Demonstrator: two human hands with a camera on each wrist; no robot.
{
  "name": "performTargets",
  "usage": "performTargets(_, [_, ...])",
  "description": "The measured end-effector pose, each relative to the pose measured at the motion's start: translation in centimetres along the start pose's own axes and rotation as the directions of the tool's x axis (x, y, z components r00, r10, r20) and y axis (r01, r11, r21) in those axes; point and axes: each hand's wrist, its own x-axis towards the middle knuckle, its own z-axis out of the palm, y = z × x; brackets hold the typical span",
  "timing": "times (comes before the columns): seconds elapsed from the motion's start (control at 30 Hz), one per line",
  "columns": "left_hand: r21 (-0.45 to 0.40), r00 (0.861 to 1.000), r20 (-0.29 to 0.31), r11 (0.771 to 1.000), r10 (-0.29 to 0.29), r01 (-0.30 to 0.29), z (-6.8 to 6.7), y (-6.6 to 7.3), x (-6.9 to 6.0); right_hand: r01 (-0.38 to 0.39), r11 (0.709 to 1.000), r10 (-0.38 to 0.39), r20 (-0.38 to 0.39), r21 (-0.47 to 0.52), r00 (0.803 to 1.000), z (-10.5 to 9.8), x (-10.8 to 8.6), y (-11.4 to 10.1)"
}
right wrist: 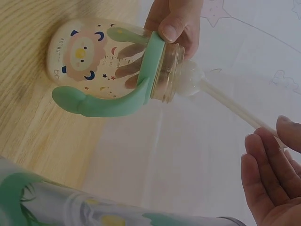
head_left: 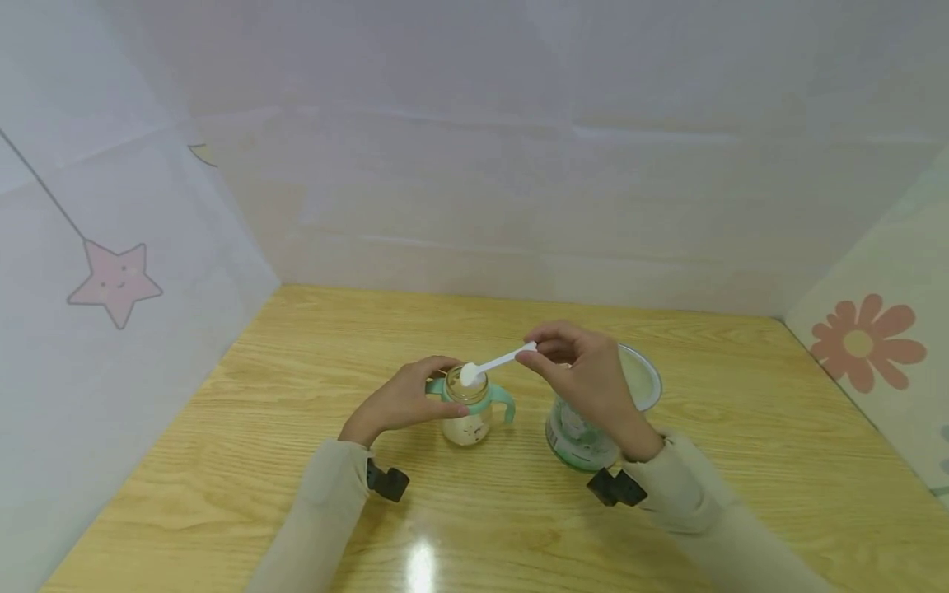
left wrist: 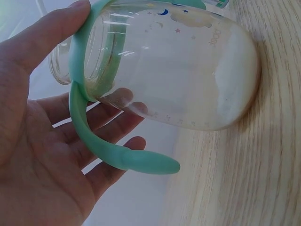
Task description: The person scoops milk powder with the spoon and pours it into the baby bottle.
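A clear baby bottle (head_left: 466, 430) with a mint-green collar and two handles stands upright and uncapped on the table. My left hand (head_left: 404, 399) holds it round the neck, thumb on the collar, fingers behind. White powder (left wrist: 233, 77) lies at its bottom in the left wrist view. Between thumb and fingertips, my right hand (head_left: 586, 375) pinches the handle of a white scoop (head_left: 507, 359). The scoop's bowl is at the bottle's open mouth; in the right wrist view the scoop (right wrist: 235, 106) tilts there. Whether the bowl holds powder is unclear.
A green-and-white can (head_left: 582, 441) stands right of the bottle, under my right forearm and partly hidden by it. Its round rim (head_left: 656, 387) shows behind the hand. Pale printed sheets (head_left: 474, 206) enclose the wooden table (head_left: 371, 329) at the back and sides.
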Motion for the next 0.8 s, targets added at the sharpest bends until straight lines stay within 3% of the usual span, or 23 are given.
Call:
performTargets(0.3, [0.001, 1.0, 0.001, 1.0, 0.017, -0.017, 0.0, 0.0, 0.0, 0.01, 1.0, -0.009, 0.03, -0.01, 1.0, 0.7, -0.2, 0.1])
performTargets(0.6, [0.006, 1.0, -0.001, 1.0, -0.002, 0.002, 0.0, 0.1, 0.0, 0.163, 0.98, -0.159, 0.043, -0.116, 0.986, 1.4, -0.6, 0.3])
performTargets(0.8, [0.011, 1.0, 0.0, 1.0, -0.022, 0.022, 0.0, 0.1, 0.0, 0.216, 0.961, -0.209, 0.058, -0.175, 0.976, 1.7, -0.8, 0.3])
